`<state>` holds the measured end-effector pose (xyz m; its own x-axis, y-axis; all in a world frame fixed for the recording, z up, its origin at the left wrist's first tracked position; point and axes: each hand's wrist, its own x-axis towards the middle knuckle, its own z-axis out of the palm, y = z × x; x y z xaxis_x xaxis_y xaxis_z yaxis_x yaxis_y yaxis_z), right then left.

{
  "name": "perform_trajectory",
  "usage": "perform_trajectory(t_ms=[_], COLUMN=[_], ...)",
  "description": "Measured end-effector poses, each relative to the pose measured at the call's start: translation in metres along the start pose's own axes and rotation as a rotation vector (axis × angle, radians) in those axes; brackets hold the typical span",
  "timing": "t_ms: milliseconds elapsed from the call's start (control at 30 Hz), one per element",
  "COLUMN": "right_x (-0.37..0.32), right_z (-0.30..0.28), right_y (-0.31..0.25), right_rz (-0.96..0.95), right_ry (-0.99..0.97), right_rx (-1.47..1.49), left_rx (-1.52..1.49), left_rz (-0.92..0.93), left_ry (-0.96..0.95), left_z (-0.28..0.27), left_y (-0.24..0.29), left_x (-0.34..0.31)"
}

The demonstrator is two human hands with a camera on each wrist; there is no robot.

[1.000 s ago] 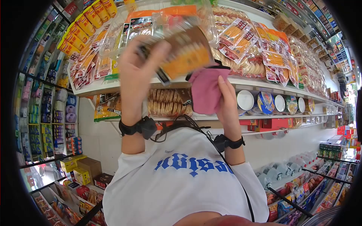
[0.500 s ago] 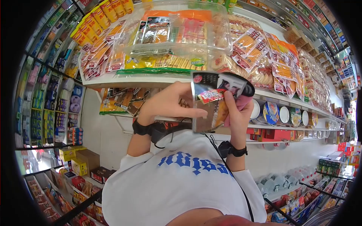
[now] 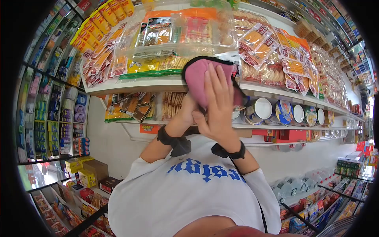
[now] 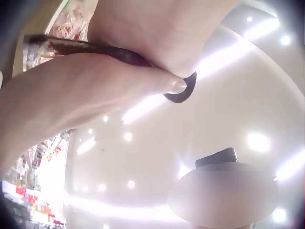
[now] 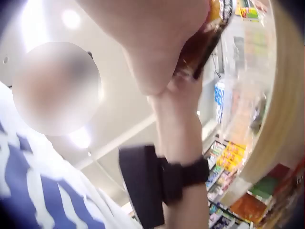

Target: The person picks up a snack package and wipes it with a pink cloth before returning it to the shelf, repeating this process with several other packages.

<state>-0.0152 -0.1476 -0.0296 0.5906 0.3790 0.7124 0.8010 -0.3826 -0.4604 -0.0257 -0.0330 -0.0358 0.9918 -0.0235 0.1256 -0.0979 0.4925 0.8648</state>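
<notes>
My right hand [image 3: 218, 103] lies over a pink cloth item with black trim [image 3: 196, 81], its fingers straight and pressed on it. Behind the lower edge, my left hand [image 3: 185, 115] is partly covered, its fingers hidden. The two hands meet near the right thumb. In the right wrist view, a glossy brown packet [image 5: 195, 51] shows between the hands. The left wrist view has the brown packet [image 4: 78, 46] edge-on, with a thumb lying along it.
Beyond the hands, a white shelf [image 3: 138, 85] carries a clear plastic tray [image 3: 148, 50], snack packets [image 3: 258, 41] and yellow canisters [image 3: 106, 16]. A lower shelf holds round tubs [image 3: 262, 108] and more packets. Racks stand at both sides; boxes [image 3: 94, 170] are low at left.
The packet, face up in front of the cloth half a second ago, is now mostly hidden. The pink cloth has come uppermost and moved up and left, with my right hand flat on it.
</notes>
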Motion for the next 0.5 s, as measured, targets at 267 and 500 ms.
perform_trajectory(t_ms=[267, 500], right_x=[0.02, 0.022], right_z=[-0.002, -0.012], right_y=[0.036, 0.041], right_rz=[0.086, 0.149], right_ry=[0.135, 0.115], right_rx=[-0.003, 0.063], left_rx=[0.04, 0.543], left_rz=[-0.206, -0.218], left_ry=[-0.032, -0.16], left_z=[0.009, -0.006], left_y=[0.003, 0.005], left_x=[0.013, 0.014])
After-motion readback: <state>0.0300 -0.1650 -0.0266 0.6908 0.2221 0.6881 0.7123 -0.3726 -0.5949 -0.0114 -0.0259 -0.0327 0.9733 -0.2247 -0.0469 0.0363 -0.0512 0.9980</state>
